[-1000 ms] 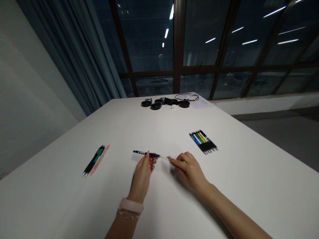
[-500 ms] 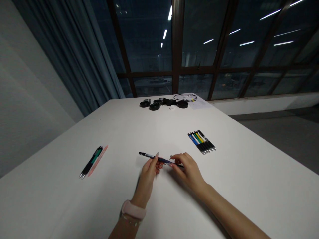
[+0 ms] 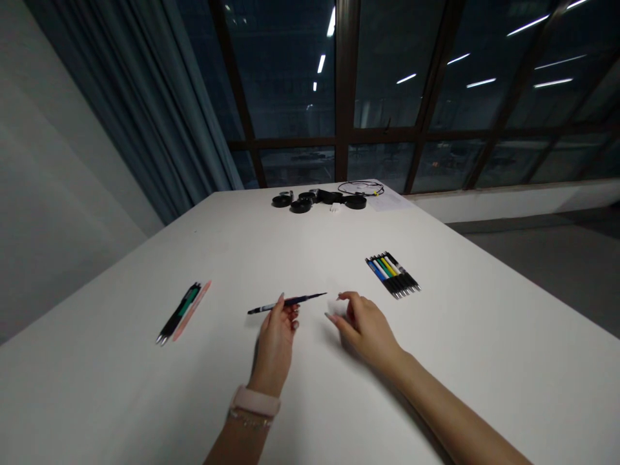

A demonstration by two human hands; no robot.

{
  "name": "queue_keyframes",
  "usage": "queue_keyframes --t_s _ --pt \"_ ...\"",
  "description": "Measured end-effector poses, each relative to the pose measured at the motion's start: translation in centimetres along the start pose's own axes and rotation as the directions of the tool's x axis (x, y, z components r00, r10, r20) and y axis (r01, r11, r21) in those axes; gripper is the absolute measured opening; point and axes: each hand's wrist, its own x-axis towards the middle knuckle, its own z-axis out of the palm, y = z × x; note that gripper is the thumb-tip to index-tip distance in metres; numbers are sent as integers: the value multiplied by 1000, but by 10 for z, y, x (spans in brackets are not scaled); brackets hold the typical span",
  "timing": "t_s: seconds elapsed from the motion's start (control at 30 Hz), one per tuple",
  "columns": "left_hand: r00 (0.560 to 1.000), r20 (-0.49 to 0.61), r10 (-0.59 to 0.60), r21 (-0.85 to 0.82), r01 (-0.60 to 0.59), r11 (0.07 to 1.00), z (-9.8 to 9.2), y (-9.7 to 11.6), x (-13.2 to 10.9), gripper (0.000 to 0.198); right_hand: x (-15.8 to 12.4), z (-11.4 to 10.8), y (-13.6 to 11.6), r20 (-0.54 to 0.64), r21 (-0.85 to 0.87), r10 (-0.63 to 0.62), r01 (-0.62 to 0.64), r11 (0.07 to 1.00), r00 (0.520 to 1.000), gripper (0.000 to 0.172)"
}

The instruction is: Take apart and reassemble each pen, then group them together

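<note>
A dark pen with a thin tapered tip is held between the thumb and fingers of my left hand. Its tip points right and slightly up, and its other end sticks out to the left. My right hand is just right of the tip, apart from it, with thumb and forefinger spread and nothing between them. To the left lie dark pens with a bit of green, beside a pink pen. At the right, several pens with blue, white, green and yellow barrels lie in a neat row.
Black round objects and a looped black cable sit at the far end of the white table. A small white piece and a sheet of paper are near them. Windows stand behind.
My right hand has let go of the pen and its fingers have parted. My left hand has moved left with the pen, whose right end has swung upward.
</note>
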Motion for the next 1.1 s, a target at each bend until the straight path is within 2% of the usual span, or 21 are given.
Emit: queue_keyframes --t_s 0.2,0.47,0.6,0.7,0.8,0.87,0.93,1.0,1.1 --pt "1000 -19 -1 -53 0 999 2 1 -1 18 -4 9 1 59 -228 -95 106 968 994 37" --pt "1000 4 21 -35 -20 999 5 2 -7 29 -2 21 -4 89 -395 -125 151 906 988 14" --pt "1000 -5 28 -15 -28 999 10 2 -10 35 -1 19 -6 161 -408 -165 218 886 973 25" --pt "999 13 41 8 -41 999 9 1 -10 39 -1 15 -4 105 -250 -173 194 949 979 22" --pt "998 32 54 40 -56 998 7 -2 -10 38 -3 10 0 16 108 -145 142 984 989 24" --pt "997 51 56 70 -59 996 6 -4 -9 38 -4 9 1 -31 352 -80 86 932 996 25" --pt "996 69 53 96 -59 994 5 -6 -9 39 -3 10 -1 -68 520 15 22 854 998 19" --pt "995 84 46 116 -55 992 5 -6 -9 41 -1 12 -3 -94 618 112 -31 786 989 15" --pt "995 98 37 139 -51 989 5 -6 -10 42 3 15 -7 -89 731 226 -91 676 970 21"
